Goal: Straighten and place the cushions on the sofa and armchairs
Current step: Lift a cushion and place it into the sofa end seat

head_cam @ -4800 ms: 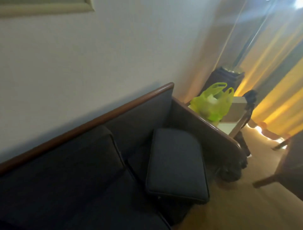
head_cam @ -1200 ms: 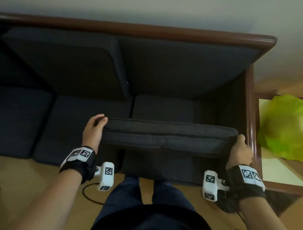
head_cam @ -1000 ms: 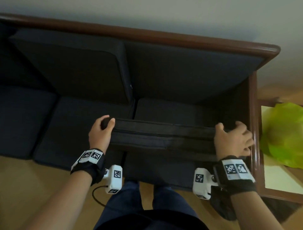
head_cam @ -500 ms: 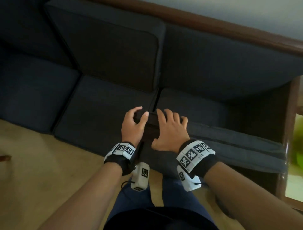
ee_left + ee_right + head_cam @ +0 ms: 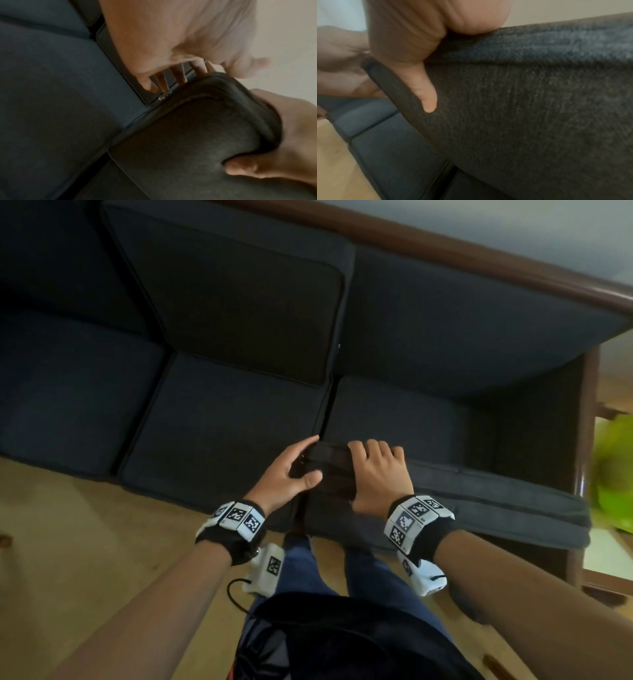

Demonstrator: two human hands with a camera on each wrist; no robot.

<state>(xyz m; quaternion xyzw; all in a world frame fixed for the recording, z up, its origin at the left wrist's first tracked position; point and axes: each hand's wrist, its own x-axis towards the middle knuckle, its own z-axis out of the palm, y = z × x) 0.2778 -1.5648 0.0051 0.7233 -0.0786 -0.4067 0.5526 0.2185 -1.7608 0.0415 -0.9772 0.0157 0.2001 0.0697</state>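
Both hands clamp one cushion (image 5: 479, 498) end: left hand (image 5: 291, 474) thumb and fingers around the corner, right hand (image 5: 380, 474) fingers curled over top. Cushion lies on sofa (image 5: 222, 419) seat, 3 o'clock end.

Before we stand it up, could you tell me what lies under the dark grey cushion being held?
Under the dark grey cushion, gripped at its left end by both hands, lies the rightmost seat cushion of the dark blue wood-trimmed sofa. The seat's front part is covered, so anything there is unseen.

left hand (image 5: 291, 474) and right hand (image 5: 378, 477) side by side, fingers (image 5: 356, 448) curled, gripping
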